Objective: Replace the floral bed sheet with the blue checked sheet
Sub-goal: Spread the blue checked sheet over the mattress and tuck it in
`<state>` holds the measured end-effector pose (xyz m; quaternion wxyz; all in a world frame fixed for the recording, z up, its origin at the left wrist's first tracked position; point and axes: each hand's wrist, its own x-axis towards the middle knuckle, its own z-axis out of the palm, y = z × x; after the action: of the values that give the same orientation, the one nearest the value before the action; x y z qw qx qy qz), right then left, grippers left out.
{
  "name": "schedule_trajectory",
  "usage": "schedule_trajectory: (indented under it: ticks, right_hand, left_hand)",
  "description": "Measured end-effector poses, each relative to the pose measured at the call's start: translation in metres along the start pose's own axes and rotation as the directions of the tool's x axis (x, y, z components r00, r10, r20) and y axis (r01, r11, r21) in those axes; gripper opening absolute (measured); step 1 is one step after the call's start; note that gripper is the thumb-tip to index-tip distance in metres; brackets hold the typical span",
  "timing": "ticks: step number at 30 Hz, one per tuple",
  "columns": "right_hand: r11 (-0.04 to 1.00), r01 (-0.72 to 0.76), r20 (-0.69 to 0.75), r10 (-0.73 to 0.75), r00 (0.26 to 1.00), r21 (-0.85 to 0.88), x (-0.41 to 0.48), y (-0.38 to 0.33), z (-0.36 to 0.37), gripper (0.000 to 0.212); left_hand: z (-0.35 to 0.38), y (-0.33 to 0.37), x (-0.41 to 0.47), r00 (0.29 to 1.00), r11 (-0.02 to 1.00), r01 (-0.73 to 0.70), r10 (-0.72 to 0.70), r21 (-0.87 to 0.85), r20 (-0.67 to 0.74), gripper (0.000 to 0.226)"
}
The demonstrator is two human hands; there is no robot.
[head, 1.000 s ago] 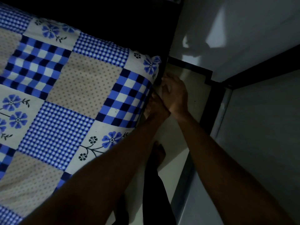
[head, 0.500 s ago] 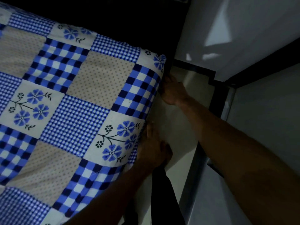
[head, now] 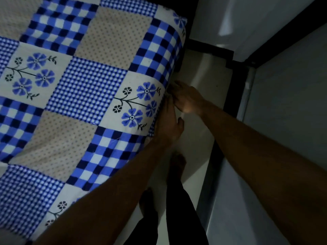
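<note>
Blue checked sheet (head: 85, 85) edge: left hand (head: 169, 124) flat, right hand (head: 187, 100) touching beside.

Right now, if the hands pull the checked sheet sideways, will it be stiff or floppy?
Probably floppy: the sheet drapes softly over the edge. It is likely light, as it looks like thin cloth. It may catch, since the left hand rests on its side.

You had a narrow strip of pale floor (head: 203, 73) on your right, shut in on its far side by a grey panel (head: 292, 112). A dark upright strip (head: 235, 89) edged that panel. At the far end a dark skirting band (head: 210, 48) ran along the foot of the pale wall (head: 212, 15) and stepped round a corner. Two faint patches of light (head: 228, 27) lay on the wall. A dark slanting bar (head: 286, 35) crossed above the panel.
</note>
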<state>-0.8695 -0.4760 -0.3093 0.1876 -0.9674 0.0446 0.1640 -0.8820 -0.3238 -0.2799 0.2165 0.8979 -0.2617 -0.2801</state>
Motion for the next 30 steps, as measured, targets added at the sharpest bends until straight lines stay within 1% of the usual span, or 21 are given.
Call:
schedule_trajectory:
  ticks: [1,2,3,4,5,6,7,8,9,11,13,14,17,20,22,24,27,30]
  right_hand:
    - [1.000,-0.007,0.025,0.008,1.000,-0.020,0.004,0.006,0.008,0.058]
    - [1.000,-0.023,0.055,0.024,0.998,-0.015,-0.003,-0.004,0.008,0.057]
    - [1.000,-0.023,0.015,0.023,1.000,-0.019,-0.002,-0.001,0.017,0.055]
    - [0.998,-0.064,-0.057,0.065,0.996,0.017,-0.003,-0.007,0.014,0.050]
    - [0.995,-0.083,-0.164,0.092,0.982,0.059,-0.003,-0.006,0.020,0.043]
    - [0.985,-0.102,-0.255,0.135,0.957,0.138,-0.004,-0.008,0.021,0.038]
    - [0.976,-0.090,-0.348,0.157,0.924,0.200,-0.003,-0.010,0.025,0.034]
    - [0.967,-0.074,-0.414,0.173,0.894,0.245,-0.009,-0.016,0.026,0.032]
    - [0.961,-0.019,-0.485,0.156,0.860,0.276,-0.017,-0.021,0.028,0.029]
    - [0.958,0.103,-0.538,0.059,0.841,0.266,-0.032,-0.033,0.034,0.028]
    - [0.957,0.163,-0.514,-0.019,0.858,0.238,-0.037,-0.034,0.042,0.030]
    - [0.960,0.159,-0.484,-0.028,0.874,0.231,-0.035,-0.035,0.047,0.031]
    - [0.976,0.135,-0.436,-0.049,0.899,0.170,-0.023,-0.027,0.060,0.030]
    - [0.985,0.144,-0.401,-0.095,0.911,0.093,-0.017,-0.021,0.061,0.024]
    - [0.990,0.141,-0.299,-0.138,0.944,-0.013,-0.017,-0.016,0.062,0.026]
    - [0.986,0.121,-0.203,-0.143,0.969,-0.116,-0.014,-0.011,0.059,0.037]
    - [0.983,0.113,-0.152,-0.135,0.979,-0.144,-0.003,-0.007,0.048,0.047]
    - [0.983,0.111,-0.141,-0.132,0.981,-0.148,0.001,-0.005,0.037,0.053]
  left_hand:
    - [0.003,-0.003,-0.011,0.999,0.997,0.019,-0.021,0.074,0.029,0.081]
    - [0.002,-0.003,-0.026,0.998,0.996,0.017,-0.022,0.082,0.051,0.082]
    - [0.003,-0.005,-0.041,0.998,0.995,0.024,-0.030,0.101,0.062,0.081]
    - [0.003,-0.004,-0.058,0.997,0.989,0.036,-0.045,0.144,0.055,0.081]
    - [0.004,-0.002,-0.074,0.999,0.975,0.043,-0.048,0.217,0.018,0.080]
    - [0.005,-0.004,-0.086,0.998,0.957,0.061,-0.056,0.284,-0.025,0.081]
    - [0.008,-0.007,-0.093,0.996,0.953,0.080,-0.066,0.293,-0.056,0.082]
    - [0.009,-0.009,-0.098,0.994,0.957,0.101,-0.088,0.273,-0.061,0.084]
    - [0.012,-0.013,-0.099,0.990,0.948,0.135,-0.120,0.288,-0.067,0.086]
    - [0.019,-0.020,-0.094,0.984,0.930,0.179,-0.169,0.322,-0.060,0.093]
    - [0.025,-0.016,-0.083,0.969,0.918,0.248,-0.237,0.310,-0.071,0.097]
    - [0.030,-0.012,-0.079,0.963,0.918,0.270,-0.264,0.290,-0.061,0.097]
    - [0.040,-0.002,-0.070,0.948,0.934,0.318,-0.317,0.164,-0.033,0.098]
    - [0.044,0.001,-0.058,0.921,0.923,0.385,-0.381,0.029,-0.085,0.098]
    - [0.047,0.002,-0.053,0.902,0.905,0.425,-0.424,-0.009,-0.084,0.098]
    - [0.049,0.003,-0.050,0.886,0.893,0.448,-0.451,-0.048,-0.110,0.098]
    - [0.048,0.006,-0.039,0.833,0.838,0.526,-0.542,-0.143,-0.114,0.094]
    - [0.042,0.023,-0.014,0.761,0.754,0.631,-0.647,-0.180,-0.042,0.088]
